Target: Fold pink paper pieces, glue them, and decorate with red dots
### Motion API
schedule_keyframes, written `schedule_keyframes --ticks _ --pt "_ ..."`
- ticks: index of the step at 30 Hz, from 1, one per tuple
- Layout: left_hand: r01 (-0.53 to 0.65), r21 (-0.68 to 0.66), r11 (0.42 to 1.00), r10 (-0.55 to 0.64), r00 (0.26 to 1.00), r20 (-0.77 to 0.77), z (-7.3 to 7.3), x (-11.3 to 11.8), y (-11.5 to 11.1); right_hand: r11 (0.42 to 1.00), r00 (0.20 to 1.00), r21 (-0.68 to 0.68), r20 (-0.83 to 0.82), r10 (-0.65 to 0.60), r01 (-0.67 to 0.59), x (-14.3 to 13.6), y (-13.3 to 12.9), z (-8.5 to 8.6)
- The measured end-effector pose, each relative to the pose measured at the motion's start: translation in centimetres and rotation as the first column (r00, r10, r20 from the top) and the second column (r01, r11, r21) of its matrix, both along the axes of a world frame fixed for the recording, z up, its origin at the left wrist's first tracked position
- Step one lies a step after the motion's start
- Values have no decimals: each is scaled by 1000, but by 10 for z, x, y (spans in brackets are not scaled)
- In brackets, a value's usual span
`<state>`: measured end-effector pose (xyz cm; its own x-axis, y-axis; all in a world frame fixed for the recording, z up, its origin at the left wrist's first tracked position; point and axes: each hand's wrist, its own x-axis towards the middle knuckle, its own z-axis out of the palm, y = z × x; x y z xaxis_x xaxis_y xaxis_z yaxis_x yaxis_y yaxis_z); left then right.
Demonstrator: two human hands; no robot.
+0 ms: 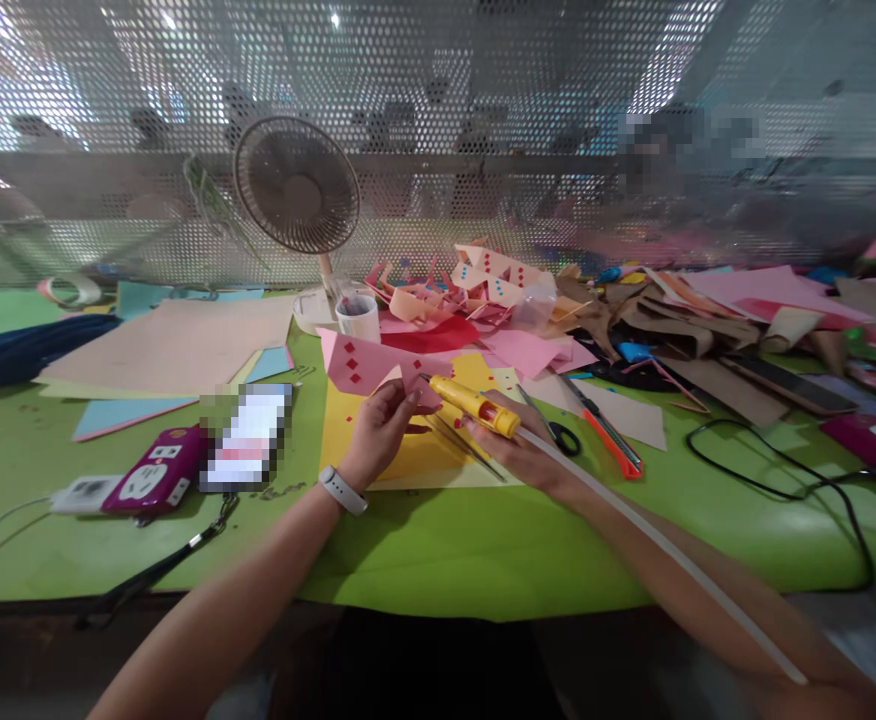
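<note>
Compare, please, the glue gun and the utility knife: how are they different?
The glue gun is mainly yellow; the utility knife is orange-red and dark.
The glue gun is held in the right hand; the utility knife is lying down, unheld.
The glue gun has a long, whitish glue stick coming out of its back; the utility knife has no such stick.
Both are elongated hand tools.
</note>
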<state>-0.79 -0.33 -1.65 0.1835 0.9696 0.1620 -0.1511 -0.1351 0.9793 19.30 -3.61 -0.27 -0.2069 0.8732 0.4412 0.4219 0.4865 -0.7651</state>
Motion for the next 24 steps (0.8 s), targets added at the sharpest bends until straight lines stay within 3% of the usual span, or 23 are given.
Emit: schedule_keyframes --ticks 7,24 --pt "-5 -4 1000 5 1000 -8 3 1 -2 1000 1000 -14 15 24 -24 2 2 -4" --pt "-19 2 1000 19 1000 -7 2 1 -1 999 999 -48 34 18 -16 0 -1 5"
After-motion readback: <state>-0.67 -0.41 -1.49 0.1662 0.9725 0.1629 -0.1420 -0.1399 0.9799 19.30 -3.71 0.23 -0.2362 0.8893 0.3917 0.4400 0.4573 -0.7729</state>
